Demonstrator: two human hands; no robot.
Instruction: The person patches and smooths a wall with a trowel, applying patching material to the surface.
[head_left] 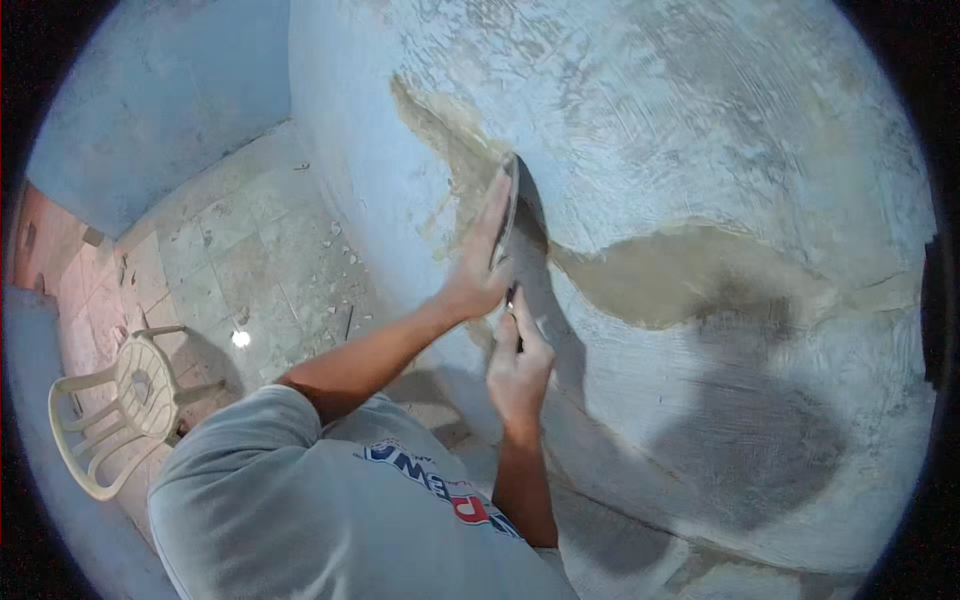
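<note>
My left hand (pixel 482 262) reaches up to the wall (pixel 640 130), fingers stretched out and lying flat along the thin blade of a trowel (pixel 513 195). That blade stands nearly edge-on to me, close against the wall, and casts a dark shadow on its right. Just below, my right hand (pixel 522 368) is closed round the tool's dark handle. Under and beside the blade runs a strip of brownish filler (pixel 445 135). A broader brownish patch (pixel 660 275) spreads over the wall to the right.
On the left, a cream plastic chair (pixel 105 410) stands on the dusty tiled floor (pixel 240 240), with something small on its seat. Crumbs of debris (pixel 335 245) lie along the wall's foot. A blue wall (pixel 200 110) rises at the far left.
</note>
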